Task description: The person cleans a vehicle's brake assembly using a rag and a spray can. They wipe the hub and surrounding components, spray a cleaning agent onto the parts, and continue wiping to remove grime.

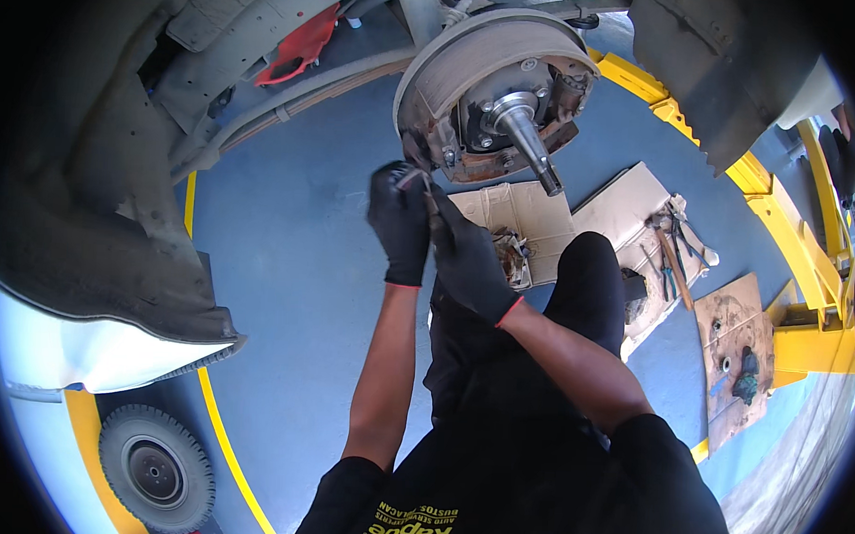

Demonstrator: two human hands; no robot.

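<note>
The person's gloved left hand (pixel 398 219) and right hand (pixel 467 259) came together just beside the lower left edge of the brake assembly (pixel 495 92), whose spindle (pixel 530 142) jutted outward. Both hands' fingers looked curled; whether they gripped anything could not be told. A hammer (pixel 677 267) lay on cardboard (pixel 623 203) rightward.

Round drum brake assembly (pixel 477 115), rust-stained, metal spindle (pixel 528 142) projecting toward lower right, small slender piece (pixel 414 178), kind unclear, near its lower-left edge.

Small piece (pixel 412 179) between fingers (pixel 441 207), indistinct
</note>
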